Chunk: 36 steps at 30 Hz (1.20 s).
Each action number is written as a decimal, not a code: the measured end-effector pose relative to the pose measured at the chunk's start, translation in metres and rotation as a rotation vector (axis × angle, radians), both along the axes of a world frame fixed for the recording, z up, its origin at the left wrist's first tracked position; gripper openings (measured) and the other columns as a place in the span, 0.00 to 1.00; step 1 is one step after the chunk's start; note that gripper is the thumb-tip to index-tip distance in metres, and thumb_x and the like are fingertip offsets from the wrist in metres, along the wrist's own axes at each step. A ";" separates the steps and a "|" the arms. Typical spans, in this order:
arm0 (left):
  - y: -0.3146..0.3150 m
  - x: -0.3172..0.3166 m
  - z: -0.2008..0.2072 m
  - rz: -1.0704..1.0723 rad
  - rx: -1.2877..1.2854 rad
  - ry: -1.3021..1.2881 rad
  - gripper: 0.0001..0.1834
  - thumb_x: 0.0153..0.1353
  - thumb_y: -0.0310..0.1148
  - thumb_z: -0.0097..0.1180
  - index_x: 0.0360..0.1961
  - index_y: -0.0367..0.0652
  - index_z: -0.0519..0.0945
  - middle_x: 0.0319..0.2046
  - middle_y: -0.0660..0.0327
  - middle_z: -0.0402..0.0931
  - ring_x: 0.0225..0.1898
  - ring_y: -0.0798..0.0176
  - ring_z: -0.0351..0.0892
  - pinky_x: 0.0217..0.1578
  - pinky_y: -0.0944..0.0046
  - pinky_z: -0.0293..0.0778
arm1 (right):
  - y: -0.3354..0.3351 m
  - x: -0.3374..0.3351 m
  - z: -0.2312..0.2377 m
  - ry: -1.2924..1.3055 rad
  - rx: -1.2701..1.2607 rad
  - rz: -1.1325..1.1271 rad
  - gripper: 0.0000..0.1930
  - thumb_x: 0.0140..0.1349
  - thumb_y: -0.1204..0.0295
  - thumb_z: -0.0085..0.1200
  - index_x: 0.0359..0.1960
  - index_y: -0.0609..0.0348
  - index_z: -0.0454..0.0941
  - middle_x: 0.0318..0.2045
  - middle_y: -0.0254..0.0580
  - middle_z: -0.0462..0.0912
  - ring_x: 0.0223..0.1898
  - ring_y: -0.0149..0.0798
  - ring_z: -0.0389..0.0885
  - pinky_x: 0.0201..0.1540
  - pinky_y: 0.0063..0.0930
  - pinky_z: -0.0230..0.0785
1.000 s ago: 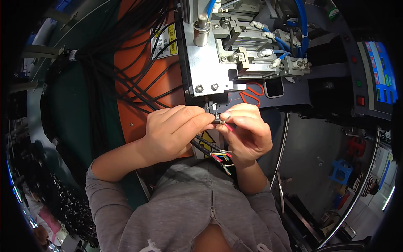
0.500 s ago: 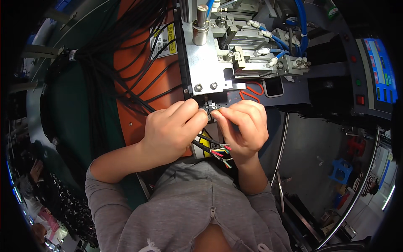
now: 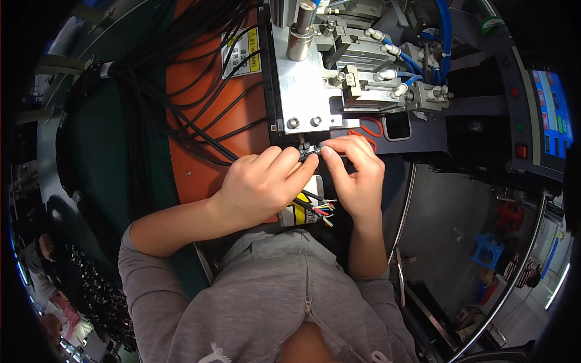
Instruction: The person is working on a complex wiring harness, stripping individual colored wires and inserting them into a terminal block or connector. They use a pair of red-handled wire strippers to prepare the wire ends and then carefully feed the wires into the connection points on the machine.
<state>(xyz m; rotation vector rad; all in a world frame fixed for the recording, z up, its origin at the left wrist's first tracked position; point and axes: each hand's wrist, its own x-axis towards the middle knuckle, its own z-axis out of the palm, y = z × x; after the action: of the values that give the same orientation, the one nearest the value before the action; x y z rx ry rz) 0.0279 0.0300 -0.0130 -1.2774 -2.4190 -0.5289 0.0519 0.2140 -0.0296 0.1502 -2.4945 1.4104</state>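
Observation:
My left hand (image 3: 257, 184) is closed, its thumb and forefinger pinching a black cable (image 3: 309, 155) near its end. Facing it, my right hand (image 3: 358, 178) pinches the tip of that cable between thumb and forefinger; the fine wires there are mostly hidden by the fingertips. Both hands meet just in front of a small dark fixture (image 3: 304, 147) under the machine's silver metal plate (image 3: 299, 91). Below my left hand, more black cable ends stick out to the right, with bare coloured wires (image 3: 325, 210) in red, green, yellow and white fanned out.
A bundle of black cables (image 3: 130, 81) runs over the orange panel (image 3: 203, 175) on the left. Pneumatic cylinders with blue hoses (image 3: 445, 36) stand at the back. Red-handled scissors or pliers (image 3: 370, 128) lie behind my right hand. A screen (image 3: 552, 115) is at the far right.
My right hand has turned more upright, its fingers shifting slightly at the cable tip. The left forefinger now reaches further right along the cable. The whole view has shifted a little.

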 end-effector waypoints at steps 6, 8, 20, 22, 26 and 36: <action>0.002 0.004 0.004 0.072 -0.111 -0.061 0.17 0.47 0.26 0.57 0.41 0.42 0.82 0.24 0.67 0.63 0.22 0.72 0.67 0.16 0.74 0.66 | -0.011 -0.001 -0.004 0.070 0.225 -0.021 0.03 0.53 0.78 0.55 0.25 0.62 0.74 0.24 0.43 0.75 0.28 0.46 0.71 0.32 0.37 0.65; 0.003 0.006 0.008 0.087 -0.107 -0.117 0.19 0.49 0.22 0.58 0.45 0.44 0.82 0.21 0.65 0.59 0.21 0.71 0.67 0.16 0.71 0.67 | -0.011 0.002 -0.003 0.068 0.239 -0.007 0.03 0.52 0.79 0.56 0.24 0.62 0.74 0.24 0.43 0.75 0.28 0.46 0.71 0.32 0.36 0.65; 0.005 0.000 0.000 0.085 -0.035 -0.064 0.15 0.47 0.25 0.59 0.39 0.44 0.83 0.22 0.67 0.65 0.21 0.71 0.69 0.18 0.72 0.67 | -0.013 0.000 -0.026 -0.189 -0.263 -0.114 0.03 0.51 0.80 0.54 0.23 0.65 0.72 0.21 0.41 0.73 0.27 0.40 0.71 0.32 0.30 0.64; 0.004 -0.003 0.001 0.083 -0.036 -0.061 0.15 0.46 0.27 0.59 0.38 0.45 0.83 0.23 0.68 0.69 0.22 0.71 0.71 0.19 0.71 0.68 | -0.009 0.000 -0.032 -0.244 -0.303 -0.108 0.03 0.51 0.80 0.55 0.25 0.65 0.74 0.23 0.42 0.75 0.28 0.41 0.73 0.33 0.29 0.65; 0.003 -0.005 0.002 0.084 -0.008 -0.093 0.14 0.46 0.28 0.59 0.37 0.45 0.83 0.25 0.68 0.72 0.24 0.70 0.74 0.21 0.70 0.69 | -0.011 -0.004 -0.020 -0.030 -0.144 -0.038 0.04 0.50 0.79 0.58 0.28 0.64 0.77 0.26 0.44 0.79 0.31 0.42 0.77 0.35 0.29 0.68; -0.004 0.009 0.018 0.173 -0.223 -0.148 0.12 0.50 0.27 0.60 0.37 0.38 0.81 0.25 0.65 0.71 0.23 0.69 0.75 0.21 0.69 0.68 | -0.005 0.000 -0.023 -0.055 -0.232 -0.115 0.06 0.47 0.81 0.63 0.26 0.62 0.77 0.27 0.40 0.81 0.32 0.37 0.78 0.37 0.28 0.69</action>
<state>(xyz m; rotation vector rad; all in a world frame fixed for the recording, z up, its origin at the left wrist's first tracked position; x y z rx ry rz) 0.0367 0.0260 0.0049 -1.1314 -2.7451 -0.3227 0.0519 0.2092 -0.0523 -0.0774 -2.3167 1.6604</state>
